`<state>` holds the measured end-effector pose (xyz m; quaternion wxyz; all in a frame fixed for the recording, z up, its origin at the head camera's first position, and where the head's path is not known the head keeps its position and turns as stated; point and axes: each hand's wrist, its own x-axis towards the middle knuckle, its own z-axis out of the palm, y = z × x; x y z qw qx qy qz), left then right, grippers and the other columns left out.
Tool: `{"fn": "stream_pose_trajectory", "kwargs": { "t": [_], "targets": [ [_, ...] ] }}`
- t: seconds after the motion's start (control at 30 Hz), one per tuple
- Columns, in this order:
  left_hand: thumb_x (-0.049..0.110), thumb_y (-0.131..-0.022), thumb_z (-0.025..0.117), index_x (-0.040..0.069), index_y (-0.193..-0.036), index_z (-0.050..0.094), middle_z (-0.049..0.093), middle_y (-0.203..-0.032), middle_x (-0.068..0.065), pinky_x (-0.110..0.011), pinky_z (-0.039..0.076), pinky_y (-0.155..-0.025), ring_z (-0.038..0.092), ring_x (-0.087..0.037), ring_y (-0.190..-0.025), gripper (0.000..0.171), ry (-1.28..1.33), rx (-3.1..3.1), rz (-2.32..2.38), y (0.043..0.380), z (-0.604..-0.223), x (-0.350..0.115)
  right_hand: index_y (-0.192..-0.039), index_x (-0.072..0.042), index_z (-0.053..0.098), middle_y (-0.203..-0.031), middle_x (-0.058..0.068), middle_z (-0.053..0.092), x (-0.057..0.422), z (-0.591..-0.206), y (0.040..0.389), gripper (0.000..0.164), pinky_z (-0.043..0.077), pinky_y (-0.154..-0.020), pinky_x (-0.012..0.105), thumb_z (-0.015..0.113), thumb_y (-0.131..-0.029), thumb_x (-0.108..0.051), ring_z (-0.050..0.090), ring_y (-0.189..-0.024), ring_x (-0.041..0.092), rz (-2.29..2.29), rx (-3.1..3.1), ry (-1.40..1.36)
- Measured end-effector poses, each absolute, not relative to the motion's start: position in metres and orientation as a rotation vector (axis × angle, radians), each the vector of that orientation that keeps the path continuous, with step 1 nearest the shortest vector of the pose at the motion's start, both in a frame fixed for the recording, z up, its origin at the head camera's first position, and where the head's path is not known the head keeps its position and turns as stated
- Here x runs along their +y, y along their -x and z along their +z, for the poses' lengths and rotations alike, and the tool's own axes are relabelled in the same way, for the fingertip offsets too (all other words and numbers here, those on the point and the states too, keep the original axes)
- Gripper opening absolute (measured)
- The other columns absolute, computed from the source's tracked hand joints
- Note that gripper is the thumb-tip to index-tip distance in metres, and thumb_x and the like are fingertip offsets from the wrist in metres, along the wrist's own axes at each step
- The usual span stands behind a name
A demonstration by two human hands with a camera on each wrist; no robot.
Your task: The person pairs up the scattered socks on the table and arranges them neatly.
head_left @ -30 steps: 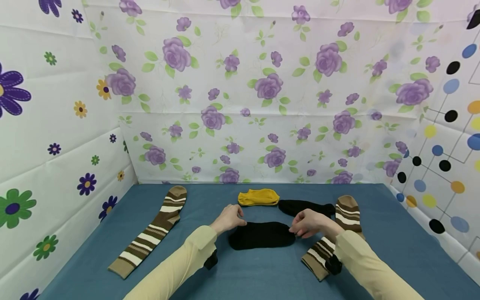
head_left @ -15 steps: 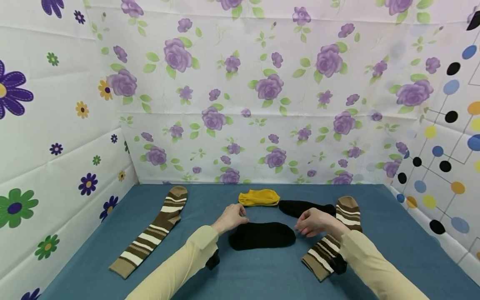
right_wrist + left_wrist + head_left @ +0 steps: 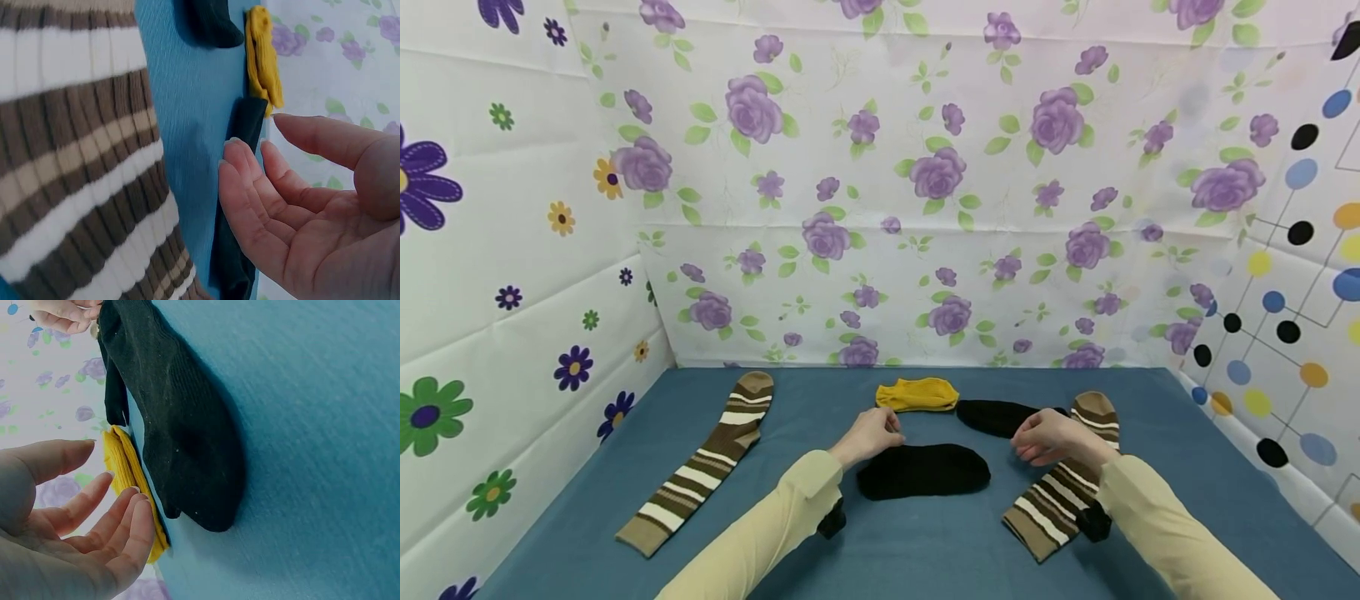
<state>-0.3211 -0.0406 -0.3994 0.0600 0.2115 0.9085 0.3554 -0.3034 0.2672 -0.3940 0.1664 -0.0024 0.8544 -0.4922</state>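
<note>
A black sock (image 3: pixel 925 472) lies flat in the middle of the blue table, its long side across the head view. My left hand (image 3: pixel 870 435) hovers over its left end, and in the left wrist view the thumb and fingers are apart with nothing between them. My right hand (image 3: pixel 1051 437) is off to the right of that sock, above a second black sock (image 3: pixel 996 416) and a striped sock (image 3: pixel 1045 517). In the right wrist view the right hand's fingers (image 3: pixel 244 194) are loosely bent and hold nothing.
A yellow sock (image 3: pixel 917 394) lies behind the middle black sock. Another brown-and-white striped sock (image 3: pixel 703 467) lies slanted at the left. Flowered cloth (image 3: pixel 865 208) stands behind the blue table (image 3: pixel 880 550), with patterned cloth at both sides.
My right hand has moved right, away from the middle black sock's right end. My left hand has shifted slightly right. The socks lie where they were.
</note>
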Motion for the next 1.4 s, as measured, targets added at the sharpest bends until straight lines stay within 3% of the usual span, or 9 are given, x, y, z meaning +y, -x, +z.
{"fn": "stream_pose_trajectory", "kwargs": {
  "t": [0.47, 1.4],
  "targets": [
    [0.009, -0.085, 0.063, 0.003, -0.090, 0.057, 0.055, -0.083, -0.004, -0.035, 0.045, -0.065, 0.054, -0.020, -0.076, 0.010, -0.648, 2.716, 1.101, 0.319, -0.401, -0.036, -0.092, 0.007, 0.058, -0.075, 0.012, 0.062, 0.290, -0.399, 0.302, 0.014, 0.050, -0.060, 0.033, 0.061, -0.085, -0.005, 0.060, -0.063, 0.017, -1.465, 2.413, -0.022],
    [0.011, -0.086, 0.063, 0.006, -0.088, 0.057, 0.053, -0.080, -0.001, -0.033, 0.044, -0.066, 0.051, -0.016, -0.073, 0.008, -0.644, 2.684, 1.210, 0.316, -0.398, -0.013, -0.093, 0.013, 0.057, -0.078, 0.015, 0.061, 0.326, -0.398, 0.302, 0.016, 0.050, -0.062, 0.035, 0.058, -0.085, -0.002, 0.060, -0.065, 0.021, -1.491, 2.515, -0.107]
  ]
}}
